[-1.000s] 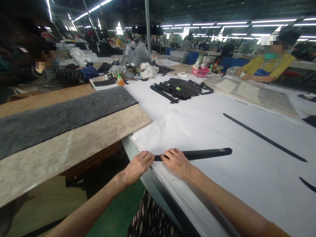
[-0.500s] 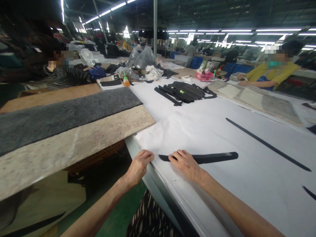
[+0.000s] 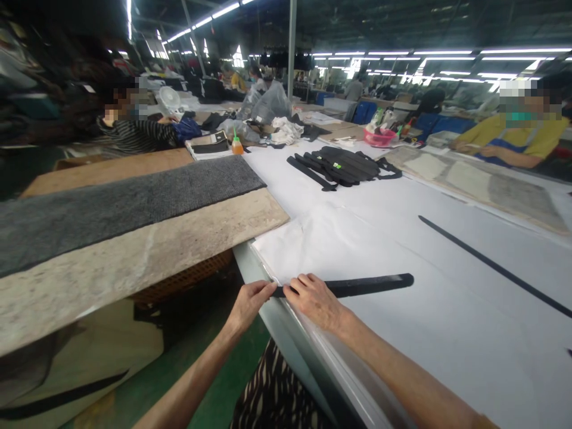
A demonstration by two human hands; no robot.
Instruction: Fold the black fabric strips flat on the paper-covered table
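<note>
The black strip is laid at the edge of the table, its long axis running rightward; its left end is pinched by the left hand, while the right hand, nearer the free end, is clamped on it just beside

I count: my hands, two; black strip under them, one; pink basket, one; white fan, one; dark-grey cloth, one; striped-sleeved co-worker, one.
</note>
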